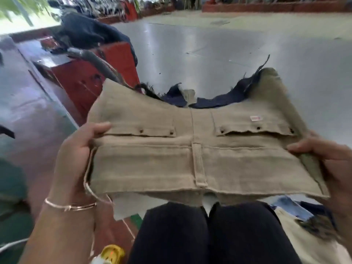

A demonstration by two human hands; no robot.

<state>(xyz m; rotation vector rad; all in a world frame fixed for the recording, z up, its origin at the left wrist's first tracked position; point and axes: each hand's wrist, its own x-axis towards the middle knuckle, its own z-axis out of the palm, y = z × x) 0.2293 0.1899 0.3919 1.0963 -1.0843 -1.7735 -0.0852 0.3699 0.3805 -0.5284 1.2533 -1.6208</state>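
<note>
Khaki trouser panel is held spread flat above the person's lap, waistband nearest the body and pocket flaps farther out. Judged step: straightening or inspecting it. This is best done with even pull from both sides, so the cloth lies taut without skewing the seams. Left hand grips the left edge, thumb on top, fingers curled beneath. Right hand pinches the right edge likewise. Belt loop sits centred.
</note>
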